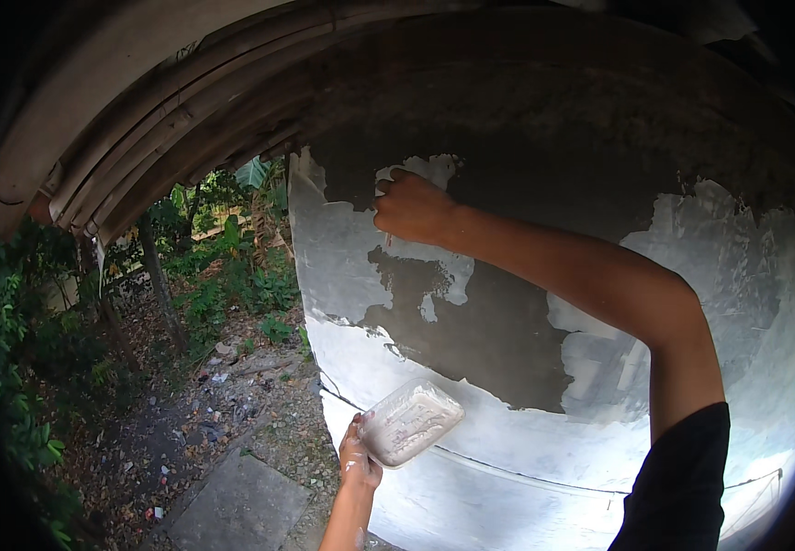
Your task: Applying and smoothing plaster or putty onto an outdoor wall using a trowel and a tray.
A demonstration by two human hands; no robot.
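My left hand point(359, 456), smeared with white, grips the edge of a shallow rectangular plastic tray point(413, 424). White paste coats the inside of the tray, which is tilted in front of the wall. Higher up, my right hand point(411, 209) is closed in a fist close to the wall point(498, 321). Whatever it holds is hidden by the fingers and the back of the hand. White patches with ragged edges surround the fist, and bare grey-brown plaster shows between them. The lower part of the wall is bright white.
A roof overhang with bamboo poles point(154, 138) runs overhead at upper left. Trees and shrubs point(223, 257) stand left of the wall's edge. Below lies littered ground with a flat concrete slab point(241, 505). A thin dark line point(526, 477) crosses the lower wall.
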